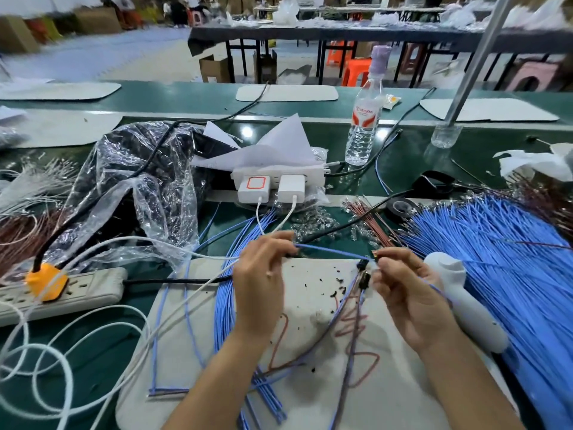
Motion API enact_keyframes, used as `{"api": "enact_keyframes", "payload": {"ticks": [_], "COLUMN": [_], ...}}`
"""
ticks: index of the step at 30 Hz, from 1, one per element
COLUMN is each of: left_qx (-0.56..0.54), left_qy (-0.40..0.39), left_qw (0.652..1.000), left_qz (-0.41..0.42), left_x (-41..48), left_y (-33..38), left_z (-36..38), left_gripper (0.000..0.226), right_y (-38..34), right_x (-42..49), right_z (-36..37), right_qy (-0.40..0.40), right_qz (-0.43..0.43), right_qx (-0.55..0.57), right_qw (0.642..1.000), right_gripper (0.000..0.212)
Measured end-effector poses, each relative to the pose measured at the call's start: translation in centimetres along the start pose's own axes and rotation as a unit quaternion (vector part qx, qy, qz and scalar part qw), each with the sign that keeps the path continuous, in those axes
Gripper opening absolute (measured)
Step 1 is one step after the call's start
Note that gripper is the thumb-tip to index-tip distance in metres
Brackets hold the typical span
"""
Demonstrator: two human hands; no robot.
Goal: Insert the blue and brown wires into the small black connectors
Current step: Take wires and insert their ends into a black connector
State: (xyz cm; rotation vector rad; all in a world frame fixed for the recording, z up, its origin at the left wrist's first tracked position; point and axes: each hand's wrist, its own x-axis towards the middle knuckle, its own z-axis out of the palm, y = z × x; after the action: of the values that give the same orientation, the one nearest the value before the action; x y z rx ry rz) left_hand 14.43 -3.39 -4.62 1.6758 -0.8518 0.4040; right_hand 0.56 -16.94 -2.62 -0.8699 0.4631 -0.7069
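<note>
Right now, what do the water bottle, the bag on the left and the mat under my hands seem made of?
Water bottle: clear, glossy thin plastic; ribbed and see-through. Bag: thin clear plastic film; shiny crinkles, contents show through. Mat: pale and matte, perhaps felt or foam; the look leaves it open.

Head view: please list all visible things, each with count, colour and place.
blue wire: one, blue, stretched between both hands
black connectors: seemingly two, black, at the right hand's fingertips
loose wires: many, blue, heaped at right
brown wires: bundle, brown, behind hands
mat: one, pale grey, under the hands
power strip: one, grey, at left
chargers: two, white, centre
bottle: one, clear, at back
plastic bag: one, clear, back left
left hand: one, pinches the blue wire
right hand: one, holds the black connectors
</note>
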Motion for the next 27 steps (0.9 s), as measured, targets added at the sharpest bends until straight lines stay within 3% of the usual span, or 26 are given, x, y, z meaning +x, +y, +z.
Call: {"api": "enact_keyframes", "payload": {"ticks": [3, 6, 10, 15, 17, 19, 20, 22, 24, 25, 27], "left_qx": [0.093, 0.118, 0.122, 0.133, 0.218, 0.237, 0.188, 0.041, -0.044, -0.057, -0.063], "left_qy": [0.097, 0.109, 0.134, 0.136, 0.142, 0.157, 0.136, -0.022, -0.178, -0.209, -0.194], "left_qw": [0.99, 0.983, 0.979, 0.976, 0.961, 0.959, 0.969, 0.983, 0.969, 0.965, 0.973], "left_qz": [-0.039, -0.089, -0.089, -0.102, -0.089, 0.012, 0.085, 0.176, 0.167, 0.15, 0.108], "left_x": [1.3, 1.9, 2.2, 2.3, 2.2, 1.8, 1.3, -0.2, -1.7, -2.1, -2.2], "left_y": [-1.9, -2.7, -3.4, -3.1, -2.8, -1.8, -1.0, 1.0, 2.3, 2.2, 1.7], "left_z": [-1.7, -2.3, -2.5, -2.7, -2.6, -2.0, -1.4, 0.5, 2.1, 2.5, 2.6], "left_gripper": [0.037, 0.038, 0.037, 0.033, 0.034, 0.035, 0.034, 0.036, 0.041, 0.04, 0.034], "right_y": [-1.1, -0.8, 0.1, -0.2, -0.2, -0.1, 0.1, 1.3, 2.7, 3.1, 3.3], "right_x": [0.4, 0.3, -0.2, -0.1, 0.0, -0.3, -0.5, -1.2, -1.9, -2.0, -2.1], "right_z": [-0.3, -0.1, 0.3, -0.1, -0.2, -0.2, 0.0, 0.6, 1.2, 1.4, 1.6], "right_qy": [0.078, 0.123, 0.149, 0.162, 0.166, 0.181, 0.178, 0.124, 0.047, 0.018, 0.001], "right_qz": [-0.02, -0.064, -0.121, -0.108, -0.128, -0.19, -0.228, -0.282, -0.311, -0.315, -0.3], "right_qx": [0.097, 0.081, 0.044, 0.08, 0.068, -0.024, -0.106, -0.244, -0.3, -0.309, -0.312], "right_qw": [0.992, 0.987, 0.98, 0.978, 0.975, 0.965, 0.951, 0.92, 0.901, 0.897, 0.902], "right_gripper": [0.011, 0.022, 0.02, 0.024, 0.027, 0.032, 0.035, 0.037, 0.034, 0.033, 0.041]}}
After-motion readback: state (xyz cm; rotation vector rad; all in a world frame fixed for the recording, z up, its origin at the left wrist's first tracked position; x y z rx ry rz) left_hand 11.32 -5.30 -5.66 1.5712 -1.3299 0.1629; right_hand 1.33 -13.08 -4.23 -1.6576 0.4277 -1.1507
